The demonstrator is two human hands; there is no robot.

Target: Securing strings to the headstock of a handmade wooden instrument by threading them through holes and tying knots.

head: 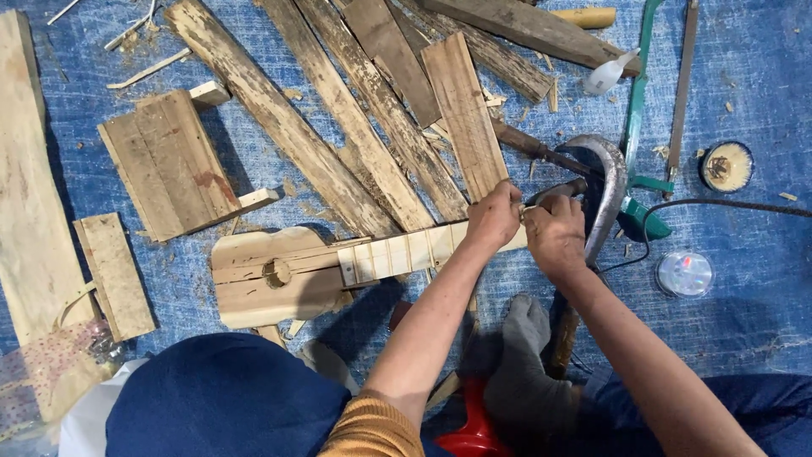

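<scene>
A small wooden guitar (279, 275) lies flat on a blue tarp, its round-holed body to the left and its fretted neck (406, 251) running right. My left hand (493, 217) grips the far end of the neck. My right hand (554, 235) is closed beside it at the same end, around something small that I cannot make out. Both hands touch each other over the neck's tip.
Rough planks (355, 118) fan out above the guitar, with a slatted panel (169, 161) and boards at left. A curved sickle blade (605, 190), a green-framed saw (639, 101), a round tin (726, 166), a clear lid (683, 273) and a grey glove (520, 372) lie at right.
</scene>
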